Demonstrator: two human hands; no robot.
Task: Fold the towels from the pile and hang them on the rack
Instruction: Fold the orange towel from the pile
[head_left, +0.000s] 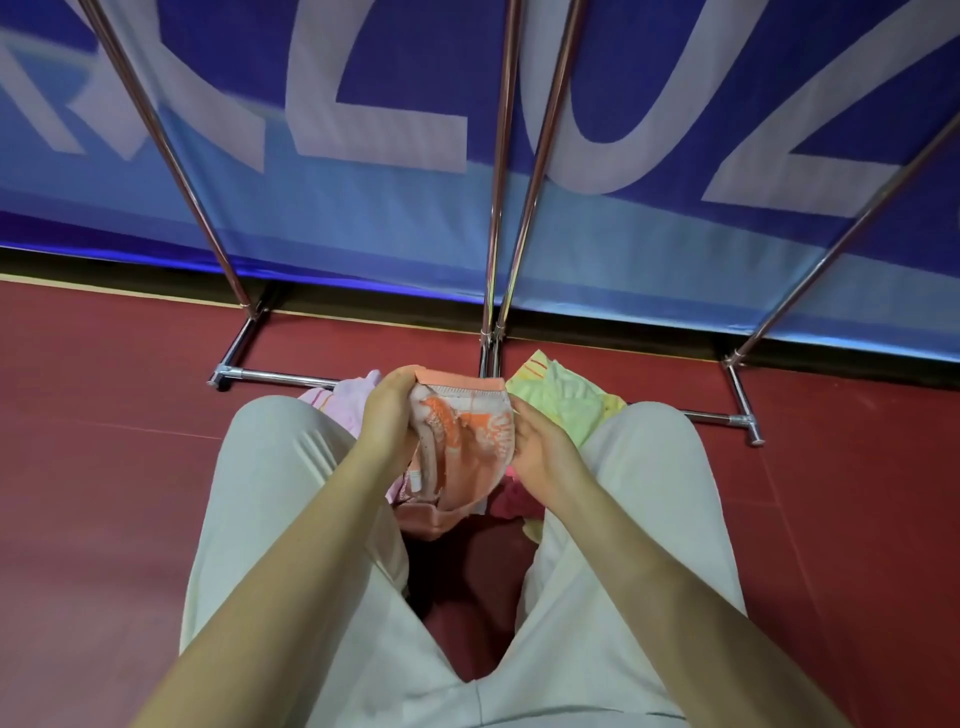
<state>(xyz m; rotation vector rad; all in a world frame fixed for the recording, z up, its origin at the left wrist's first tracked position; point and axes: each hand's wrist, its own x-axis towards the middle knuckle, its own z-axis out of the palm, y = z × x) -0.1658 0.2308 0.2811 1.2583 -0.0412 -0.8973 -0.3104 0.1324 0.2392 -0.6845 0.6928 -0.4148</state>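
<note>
An orange and white patterned towel (462, 441) hangs bunched between my two hands, above my knees. My left hand (389, 415) grips its upper left edge. My right hand (540, 447) holds its right side. Below and behind it lies the pile on the floor: a pink towel (343, 400) at the left, a yellow-green towel (561, 400) at the right, and a red cloth (511, 501) partly hidden under the held towel. The metal rack (498, 208) rises in front of me, its poles slanting up out of view.
The rack's chrome feet (275, 375) rest on a dark red floor (104, 467), with another foot at the right (743, 415). A blue banner with large white letters (363, 104) stands behind the rack. My legs in pale trousers (270, 493) flank the pile.
</note>
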